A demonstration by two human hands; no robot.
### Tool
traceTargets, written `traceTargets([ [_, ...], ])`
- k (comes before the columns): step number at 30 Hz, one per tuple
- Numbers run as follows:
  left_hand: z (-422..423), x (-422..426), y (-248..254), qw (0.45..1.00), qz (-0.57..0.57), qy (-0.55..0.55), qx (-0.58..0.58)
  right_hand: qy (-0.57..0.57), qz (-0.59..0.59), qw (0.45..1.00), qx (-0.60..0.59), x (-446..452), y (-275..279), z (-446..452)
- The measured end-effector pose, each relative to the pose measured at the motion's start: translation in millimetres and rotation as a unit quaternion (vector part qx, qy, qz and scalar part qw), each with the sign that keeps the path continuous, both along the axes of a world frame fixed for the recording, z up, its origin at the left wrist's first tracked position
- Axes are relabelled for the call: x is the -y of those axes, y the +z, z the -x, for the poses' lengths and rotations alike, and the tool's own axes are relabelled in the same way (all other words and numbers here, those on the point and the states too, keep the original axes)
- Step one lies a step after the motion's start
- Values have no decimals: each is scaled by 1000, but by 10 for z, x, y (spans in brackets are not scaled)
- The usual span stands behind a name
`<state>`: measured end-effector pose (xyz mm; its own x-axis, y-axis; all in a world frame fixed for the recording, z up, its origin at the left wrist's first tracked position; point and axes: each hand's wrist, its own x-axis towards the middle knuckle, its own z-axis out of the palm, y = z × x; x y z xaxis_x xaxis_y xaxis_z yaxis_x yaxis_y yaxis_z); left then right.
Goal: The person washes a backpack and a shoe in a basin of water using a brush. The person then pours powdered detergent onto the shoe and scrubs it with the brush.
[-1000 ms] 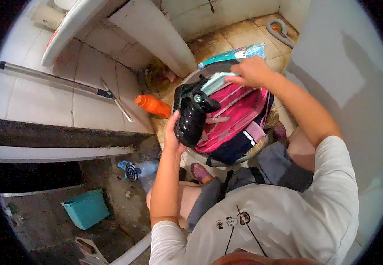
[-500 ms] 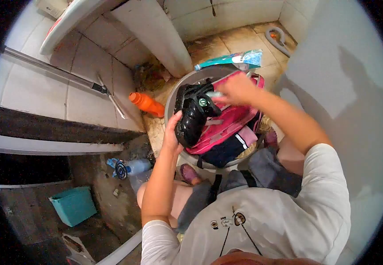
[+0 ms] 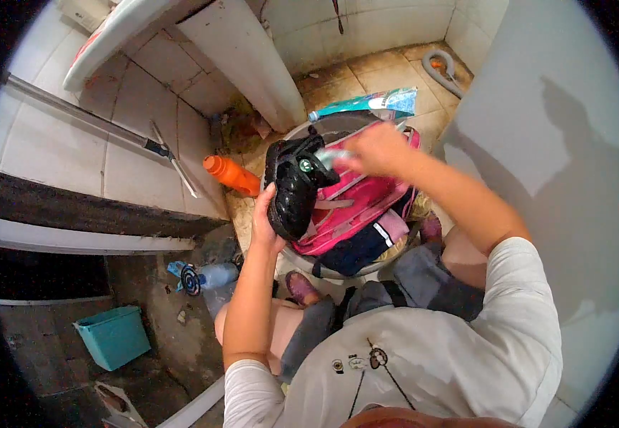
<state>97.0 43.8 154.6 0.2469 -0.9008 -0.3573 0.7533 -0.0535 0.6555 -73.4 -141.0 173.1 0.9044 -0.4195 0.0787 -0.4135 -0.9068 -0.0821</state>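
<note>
A wet, shiny black shoe (image 3: 291, 207) with a round badge is gripped at its lower left side by my left hand (image 3: 263, 217). My right hand (image 3: 377, 150) is closed on the handle of a pale green brush (image 3: 332, 157), whose head is hidden at the shoe's opening. Beneath them a pink bag (image 3: 352, 207) and dark blue cloth (image 3: 356, 250) lie in a round grey basin (image 3: 296, 132).
An orange bottle (image 3: 231, 175) lies left of the basin, and a teal packet (image 3: 370, 105) behind it. A pedestal (image 3: 245, 60), a squeegee pole (image 3: 84, 114), a blue bottle (image 3: 218, 275), a teal bin (image 3: 113, 337) and a grey hose (image 3: 441, 71) surround the spot.
My right hand has moved the brush from above the shoe's top down to its opening. The shoe stays in my left hand. The whole view has shifted slightly.
</note>
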Motion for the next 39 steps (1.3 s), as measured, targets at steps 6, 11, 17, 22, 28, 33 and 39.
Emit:
traceTargets([
  [6,-24,2,-91,1000,-18,-9,-5,-42,20,999,14,436,-124,88],
  [11,-214,-137,5,990,107,-49,-79,-119,32,981,150,563,96,342],
  [17,-224,-150,44,979,147,-49,-131,-136,10,971,196,445,327,346],
  [22,-221,-170,56,981,133,-54,-132,-59,12,963,262,294,432,368],
  [28,-247,-104,-62,993,77,31,-87,65,75,966,238,177,500,363],
  [33,-184,-58,-183,996,74,17,-41,24,28,997,71,-131,453,213],
  [39,-33,-62,32,993,36,31,-109,15,-155,974,167,118,485,342],
])
